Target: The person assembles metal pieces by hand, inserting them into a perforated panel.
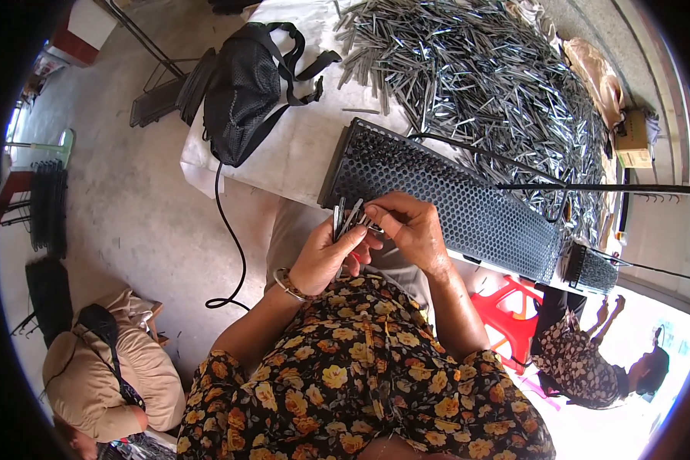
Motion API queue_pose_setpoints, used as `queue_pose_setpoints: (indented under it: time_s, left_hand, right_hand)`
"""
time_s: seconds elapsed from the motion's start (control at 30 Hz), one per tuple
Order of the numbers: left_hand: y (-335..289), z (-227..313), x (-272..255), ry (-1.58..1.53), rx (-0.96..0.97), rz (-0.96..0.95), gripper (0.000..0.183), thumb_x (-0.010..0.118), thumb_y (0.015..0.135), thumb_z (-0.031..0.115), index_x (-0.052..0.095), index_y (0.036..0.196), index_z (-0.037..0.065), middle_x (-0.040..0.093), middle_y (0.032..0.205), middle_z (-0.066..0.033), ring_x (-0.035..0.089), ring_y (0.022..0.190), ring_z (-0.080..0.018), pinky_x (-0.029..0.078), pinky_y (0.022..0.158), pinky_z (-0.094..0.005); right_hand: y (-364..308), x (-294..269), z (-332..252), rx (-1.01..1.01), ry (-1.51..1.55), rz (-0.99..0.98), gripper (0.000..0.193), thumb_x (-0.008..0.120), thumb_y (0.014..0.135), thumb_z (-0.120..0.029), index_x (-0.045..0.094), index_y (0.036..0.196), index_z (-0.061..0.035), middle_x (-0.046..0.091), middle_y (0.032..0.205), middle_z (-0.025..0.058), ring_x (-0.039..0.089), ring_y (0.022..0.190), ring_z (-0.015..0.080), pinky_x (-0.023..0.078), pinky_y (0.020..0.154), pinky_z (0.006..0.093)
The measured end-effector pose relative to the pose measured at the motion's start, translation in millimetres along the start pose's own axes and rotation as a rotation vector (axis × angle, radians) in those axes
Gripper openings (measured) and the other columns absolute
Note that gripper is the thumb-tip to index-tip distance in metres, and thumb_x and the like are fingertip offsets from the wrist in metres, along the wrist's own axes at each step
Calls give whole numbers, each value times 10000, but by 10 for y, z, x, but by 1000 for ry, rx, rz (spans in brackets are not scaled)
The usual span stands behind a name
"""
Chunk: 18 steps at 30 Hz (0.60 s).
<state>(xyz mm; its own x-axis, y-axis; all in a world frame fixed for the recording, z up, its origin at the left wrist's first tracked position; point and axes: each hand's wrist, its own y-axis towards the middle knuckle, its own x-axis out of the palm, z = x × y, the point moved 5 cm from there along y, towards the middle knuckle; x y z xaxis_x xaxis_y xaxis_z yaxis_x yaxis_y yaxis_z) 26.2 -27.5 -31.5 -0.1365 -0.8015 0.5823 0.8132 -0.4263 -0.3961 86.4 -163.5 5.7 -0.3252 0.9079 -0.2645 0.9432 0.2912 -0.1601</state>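
Observation:
In front of my body, my left hand [331, 251] is closed around a small bunch of thin metal strips [338, 220], which stick up past the fingers. My right hand [415, 230] meets it, thumb and forefinger pinched on the strips' upper ends. Just beyond both hands lies a long black perforated rack [445, 201] with rows of round holes, tilted along the table's near edge. A large heap of similar dark and shiny strips [483, 84] covers the table behind it.
A black mesh bag [245, 88] with straps lies on the white-covered table [284, 172], its cord hanging to the floor. A red plastic stool [506, 314] stands at right. One person [583, 353] is at right, another [119, 360] at lower left. A cardboard box [635, 139] sits far right.

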Motion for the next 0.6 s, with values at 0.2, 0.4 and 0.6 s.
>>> queue_pose_setpoints:
  time_s: [0.2,0.4,0.6]
  left_hand:
    - [7,-85,-47,7,12,89,316,492,986,268,499,1199,35,651,1022,-117,650,859,-154,563,620,-264]
    - [-10,-63,-40,-46,-41,111,341,489,985,302,510,1179,22,653,1019,-127,656,848,-178,569,618,-292]
    - [15,-131,-37,-114,-149,96,344,488,980,340,535,1137,38,662,967,-123,657,805,-175,551,580,-285]
  right_hand:
    - [-10,-91,0,162,31,19,167,679,865,-140,709,952,0,683,751,61,588,582,88,468,523,232]
    - [146,-496,-197,-59,-67,280,150,665,873,-107,698,980,-6,677,844,64,591,610,103,469,539,242]
    - [353,-474,-294,-308,-342,250,153,676,834,-78,689,967,-4,680,921,128,661,797,239,509,706,297]
